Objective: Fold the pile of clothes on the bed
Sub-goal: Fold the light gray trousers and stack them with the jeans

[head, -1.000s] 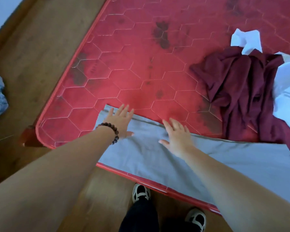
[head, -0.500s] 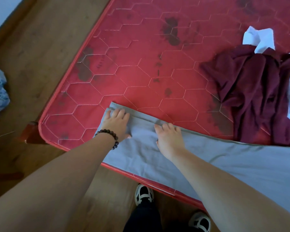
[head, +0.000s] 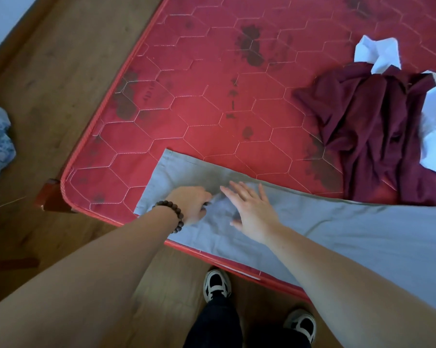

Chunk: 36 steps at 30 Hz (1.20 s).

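Head view: both hands are working on the grey trousers (head: 325, 229), which are lying flat along the near edge of the red mattress (head: 211, 96), the right end running out of frame. Vs. a sec ago, when both palms were lying flat near the far edge & hem, the left hand (head: 190, 204) is now curling its fingers into the cloth nearer the middle of the leg, seemingly pinching a bit of fabric, though the exact grip is hidden under the knuckles. The right hand (head: 249, 209) is staying open, fingers spread, pressing flat just beside it. Judging by that, smoothing is giving way to the fold itself, prob. the hem end going over.

Materials: trousers are looking like smooth woven cloth, long strip shape w/ a squared hem. The mattress is quilted in hexagons w/ dark stains. The rest of the pile is waiting well to the right: a crumpled maroon garment (head: 367, 126), deep soft folds, w/ white clothes (head: 435, 126) against it, unfolded.
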Motion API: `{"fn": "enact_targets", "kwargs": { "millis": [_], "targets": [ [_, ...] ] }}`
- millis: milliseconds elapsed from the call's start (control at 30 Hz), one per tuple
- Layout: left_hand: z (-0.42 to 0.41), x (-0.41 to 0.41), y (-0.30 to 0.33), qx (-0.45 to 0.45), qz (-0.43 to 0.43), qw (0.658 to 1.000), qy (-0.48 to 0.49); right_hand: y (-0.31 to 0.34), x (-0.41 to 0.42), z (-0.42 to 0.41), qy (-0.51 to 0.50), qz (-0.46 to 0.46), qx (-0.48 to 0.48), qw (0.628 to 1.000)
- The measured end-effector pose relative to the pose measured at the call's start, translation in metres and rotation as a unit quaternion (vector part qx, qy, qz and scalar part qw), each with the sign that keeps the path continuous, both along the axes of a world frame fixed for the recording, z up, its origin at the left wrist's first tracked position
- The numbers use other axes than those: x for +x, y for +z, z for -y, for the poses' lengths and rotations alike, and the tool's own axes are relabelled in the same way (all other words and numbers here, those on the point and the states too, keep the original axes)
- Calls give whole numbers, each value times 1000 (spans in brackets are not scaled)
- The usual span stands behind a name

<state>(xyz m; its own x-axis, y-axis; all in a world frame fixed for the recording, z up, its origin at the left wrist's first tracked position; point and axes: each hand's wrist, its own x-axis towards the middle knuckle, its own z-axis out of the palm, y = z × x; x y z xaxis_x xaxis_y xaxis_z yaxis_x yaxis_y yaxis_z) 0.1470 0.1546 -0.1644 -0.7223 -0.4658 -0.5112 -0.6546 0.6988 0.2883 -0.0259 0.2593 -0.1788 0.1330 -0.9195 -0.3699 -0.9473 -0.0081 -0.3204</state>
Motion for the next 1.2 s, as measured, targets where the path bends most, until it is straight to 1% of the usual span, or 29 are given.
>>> {"fn": "enact_targets", "kwargs": {
  "millis": [133, 200, 233, 300, 367, 433, 567, 667, 733, 800, 867, 933, 1000, 1100, 1200],
  "targets": [
    [-32, -23, 23, 38, -118, 992, -6, 16, -21, -12, -11, 34, -66, 997],
    [-50, -47, 33, 61, -170, 984, -4, 26, -43, -20, 1, 47, -76, 996],
    [-60, -61, 38, 72, -191, 979, 5, 34, -55, -25, 3, 62, -59, 996],
    [-78, -93, 47, 92, -222, 970, 26, 54, -85, -41, -27, 74, -3, 997],
    [-96, -128, 53, 100, -244, 964, 32, 73, -120, -65, -64, 44, 50, 996],
    [-117, -161, 56, 103, -252, 962, 31, 88, -156, -91, -83, -14, 70, 994],
    [-153, -215, 56, 83, -207, 975, -12, 108, -214, -139, -112, -102, 45, 987],
    [-175, -242, 45, 71, -178, 981, -6, 115, -252, -170, -149, -165, 30, 975],
    [-187, -254, 36, 59, -125, 990, -29, 112, -269, -184, -181, -205, 57, 960],
    [-196, -260, 28, 45, -50, 996, -64, 104, -278, -192, -175, -231, 102, 951],
    [-200, -260, 25, 45, 6, 996, -72, 97, -278, -194, -159, -218, 116, 956],
    [-199, -254, 27, 47, 33, 996, -61, 92, -266, -191, -148, -186, 106, 965],
    [-189, -240, 30, 41, 50, 997, -40, 88, -247, -182, -133, -145, 86, 977],
    [-164, -205, 30, 8, 67, 998, 2, 83, -207, -162, -109, -78, 76, 988],
    [-134, -156, 25, -21, 81, 995, 58, 72, -160, -141, -82, -44, 69, 993]
  ]
}}
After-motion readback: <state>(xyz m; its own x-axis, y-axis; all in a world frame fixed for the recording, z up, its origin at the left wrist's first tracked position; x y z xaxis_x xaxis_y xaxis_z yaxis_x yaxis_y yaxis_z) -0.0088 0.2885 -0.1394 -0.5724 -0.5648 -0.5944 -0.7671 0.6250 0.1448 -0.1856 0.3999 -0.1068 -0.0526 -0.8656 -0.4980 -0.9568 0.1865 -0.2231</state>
